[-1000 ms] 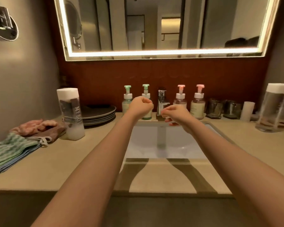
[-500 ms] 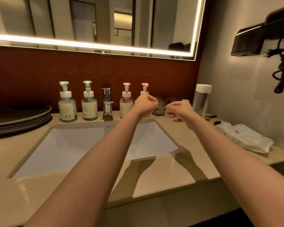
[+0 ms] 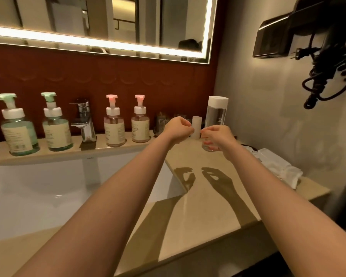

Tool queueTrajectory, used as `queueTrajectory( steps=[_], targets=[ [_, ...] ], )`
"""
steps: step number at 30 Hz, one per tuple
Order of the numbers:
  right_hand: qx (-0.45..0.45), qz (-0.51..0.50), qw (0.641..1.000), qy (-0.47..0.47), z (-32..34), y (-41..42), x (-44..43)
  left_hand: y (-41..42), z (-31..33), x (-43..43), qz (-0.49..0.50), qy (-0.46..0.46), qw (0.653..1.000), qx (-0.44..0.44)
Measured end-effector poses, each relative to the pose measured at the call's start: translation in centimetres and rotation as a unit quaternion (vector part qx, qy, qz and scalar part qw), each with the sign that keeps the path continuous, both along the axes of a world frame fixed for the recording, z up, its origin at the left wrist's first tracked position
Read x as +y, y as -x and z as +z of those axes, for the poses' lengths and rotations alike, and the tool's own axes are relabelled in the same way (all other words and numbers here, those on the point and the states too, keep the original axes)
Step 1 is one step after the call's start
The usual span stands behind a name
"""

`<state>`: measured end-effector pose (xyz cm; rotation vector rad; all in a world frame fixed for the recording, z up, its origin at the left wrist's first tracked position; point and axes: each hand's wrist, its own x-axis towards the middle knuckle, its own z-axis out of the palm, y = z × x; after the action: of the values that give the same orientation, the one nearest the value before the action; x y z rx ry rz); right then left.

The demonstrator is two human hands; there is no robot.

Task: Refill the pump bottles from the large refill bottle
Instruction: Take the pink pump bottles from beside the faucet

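Fingers [image 3: 185, 124] of left hand [image 3: 176, 129] and right hand [image 3: 220, 137] curl empty near refill bottle [image 3: 217, 112]; labels [image 3: 57, 134] on pump bottles [image 3: 114, 121] unreadable.

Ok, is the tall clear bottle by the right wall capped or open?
Capped. The bottle stands upright with its white cap seated squarely on top.

Bare beige stone counter [image 3: 198, 198] lies open at lower centre. At middle right, a tall clear white-capped bottle [image 3: 217, 114], a small white cup [image 3: 197, 121] and dark glass tumblers [image 3: 161, 123] crowd the back wall; folded white towels [image 3: 276, 168] fill the right edge.
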<state>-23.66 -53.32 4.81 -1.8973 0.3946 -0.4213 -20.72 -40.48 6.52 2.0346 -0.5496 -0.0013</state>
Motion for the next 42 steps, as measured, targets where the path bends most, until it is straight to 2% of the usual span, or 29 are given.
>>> queueTrajectory(
  steps=[9, 15, 20, 26, 33, 38, 42],
  targets=[
    [0.01, 0.036, 0.999, -0.004, -0.9, -5.4, -0.4, -6.1, -1.6, -1.1, 0.055, -0.002, 0.998, 0.012],
    [0.026, 0.055, 0.998, 0.018, -1.0, -11.2, 3.4, -11.9, -2.4, 3.4, 0.137, 0.02, 0.99, 0.017],
    [0.036, 0.097, 0.994, 0.028, -2.0, -15.4, 7.2, -15.6, -4.1, 7.9, 0.183, 0.014, 0.981, 0.061],
    [0.026, 0.12, 0.99, 0.071, -3.8, -20.1, 10.1, -18.8, -6.8, 14.2, 0.304, -0.001, 0.945, 0.123],
    [-0.064, 0.067, 0.994, 0.05, -4.3, -24.6, 12.4, -21.7, -8.0, 15.4, 0.352, 0.072, 0.932, 0.054],
    [-0.043, 0.058, 0.995, 0.064, -5.2, -25.6, 12.7, -22.6, -8.6, 14.3, 0.306, 0.076, 0.949, -0.002],
    [-0.049, 0.041, 0.996, 0.066, -5.1, -24.8, 12.1, -22.0, -8.2, 13.8, 0.315, 0.068, 0.946, -0.036]
  ],
)
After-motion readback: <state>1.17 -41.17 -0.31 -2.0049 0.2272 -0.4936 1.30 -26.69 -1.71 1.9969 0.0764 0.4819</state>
